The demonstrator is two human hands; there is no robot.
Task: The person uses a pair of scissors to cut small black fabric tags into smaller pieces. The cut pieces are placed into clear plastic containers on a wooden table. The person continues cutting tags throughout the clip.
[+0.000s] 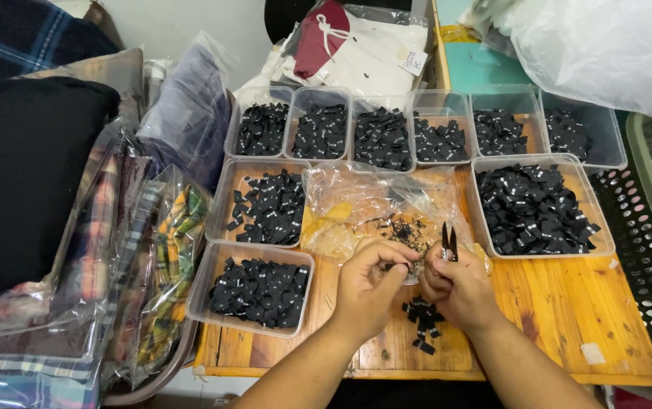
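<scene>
My left hand point(367, 286) pinches a small black fabric label point(399, 266) between thumb and fingers over the wooden table point(553, 318). My right hand point(454, 284) is closed around small black thread snips point(448, 241), whose blades point up. The two hands meet at the label. Below them lies a small pile of cut black labels point(422, 318). Just behind the hands sits a clear plastic bag point(356, 204) with loose black labels inside.
Several clear plastic tubs of black labels ring the work spot: a large one point(536, 208) at right, two at left point(257, 291), and a row at the back point(383, 136). Bagged plaid fabric point(151, 265) is stacked at left. A black perforated basket point(648, 257) stands at right.
</scene>
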